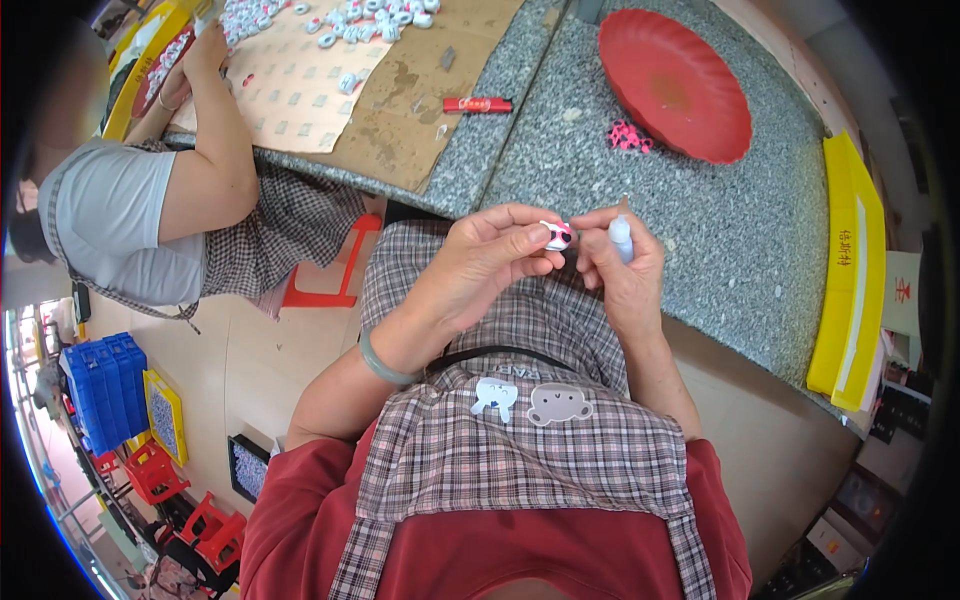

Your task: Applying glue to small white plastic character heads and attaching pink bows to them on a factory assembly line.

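Observation:
My left hand (492,248) pinches a small white figurine (557,236) with pink and black markings between thumb and fingers, above my lap near the table's front edge. Beside it, my right hand (625,265) is closed around a small whitish squeeze bottle (621,240), its narrow tip upward. The right fingertips come close to the figurine; whether they touch it or pinch a tiny piece, I cannot tell. Beyond my hands on the grey stone table (570,160) lies a little heap of pink and black pieces (629,136), next to a red scalloped plate (675,85).
A red lighter-like object (478,105) lies by the cardboard (425,110) at left. Several small white figures (370,18) cover a pale sheet (300,100). A co-worker (150,200) sits at my left by a red stool (335,270). A yellow strip (850,270) edges the table's right side.

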Motion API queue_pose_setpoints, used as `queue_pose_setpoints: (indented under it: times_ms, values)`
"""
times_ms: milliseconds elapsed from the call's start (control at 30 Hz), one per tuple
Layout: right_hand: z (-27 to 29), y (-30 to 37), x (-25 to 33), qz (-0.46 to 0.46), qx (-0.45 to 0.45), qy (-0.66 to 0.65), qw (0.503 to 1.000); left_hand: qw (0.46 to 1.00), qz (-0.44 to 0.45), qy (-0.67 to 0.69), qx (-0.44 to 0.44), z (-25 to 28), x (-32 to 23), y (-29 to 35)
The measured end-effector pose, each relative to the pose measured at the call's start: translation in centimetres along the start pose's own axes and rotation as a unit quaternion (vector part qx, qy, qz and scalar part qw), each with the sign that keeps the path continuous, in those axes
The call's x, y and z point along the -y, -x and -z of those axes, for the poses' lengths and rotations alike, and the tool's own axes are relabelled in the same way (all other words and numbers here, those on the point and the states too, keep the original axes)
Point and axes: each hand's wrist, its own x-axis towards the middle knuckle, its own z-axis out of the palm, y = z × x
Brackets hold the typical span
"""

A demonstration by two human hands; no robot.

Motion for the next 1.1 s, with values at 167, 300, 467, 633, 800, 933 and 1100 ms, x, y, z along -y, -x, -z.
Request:
queue_pose_setpoints:
  times_ms: [167,300,467,633,800,933,1100]
  values:
    - [3.2,-0.6,-0.5,0.022,-0.073,-0.050,0.996,0.988,-0.069,-0.135,-0.010,-1.8,-1.8,-5.2]
    - [4.4,0.0,-0.4,0.029,-0.106,-0.050,0.993,0.919,-0.193,-0.343,0.003,-3.7,-3.1,-11.8]
    - [5.6,0.5,-0.9,0.039,-0.114,-0.040,0.992,0.718,-0.387,-0.578,0.000,-6.2,-2.6,-18.0]
    - [5.6,0.4,-0.9,0.047,-0.111,-0.076,0.990,0.635,-0.377,-0.673,-0.032,-6.4,-2.1,-18.4]
    - [6.2,-0.3,-1.6,0.092,-0.088,-0.107,0.986,0.588,-0.477,-0.650,-0.069,-3.3,-4.6,-17.1]
    - [6.2,-0.8,-1.8,0.108,-0.114,-0.100,0.982,0.460,-0.473,-0.727,-0.192,4.7,-10.9,-16.3]
    - [6.4,-0.8,-2.9,0.102,-0.149,-0.074,0.981,0.374,-0.401,-0.759,-0.351,9.9,-16.0,-14.3]
